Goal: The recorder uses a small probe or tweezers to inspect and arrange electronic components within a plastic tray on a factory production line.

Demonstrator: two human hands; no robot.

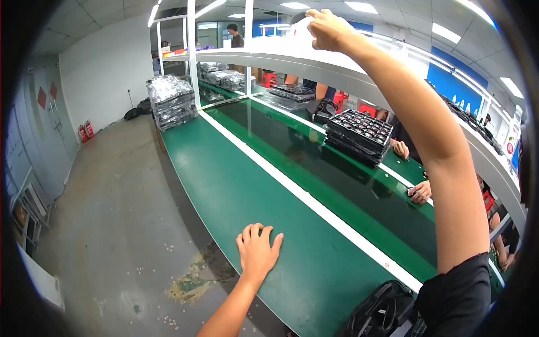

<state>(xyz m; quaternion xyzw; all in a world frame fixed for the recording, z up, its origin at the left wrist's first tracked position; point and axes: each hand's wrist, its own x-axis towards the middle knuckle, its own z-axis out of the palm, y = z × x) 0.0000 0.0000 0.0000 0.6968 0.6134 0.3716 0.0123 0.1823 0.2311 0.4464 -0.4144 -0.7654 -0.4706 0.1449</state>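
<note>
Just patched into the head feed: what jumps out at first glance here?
The right hand stretches far up to the white overhead shelf, fingers closed on something white at its edge. The left hand lies flat, fingers spread, on the long green workbench. Across the dark conveyor belt, a stack of black compartment trays stands out, with another person's hands beside it.

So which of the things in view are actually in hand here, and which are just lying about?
In hand:
- white sheet-like item on the white overhead shelf, gripped by the right hand
- green bench surface, with the left hand flat on it

Lying about:
- stack of black compartment trays
- silver-wrapped tray stacks
- black bag
- red fire extinguishers
</note>
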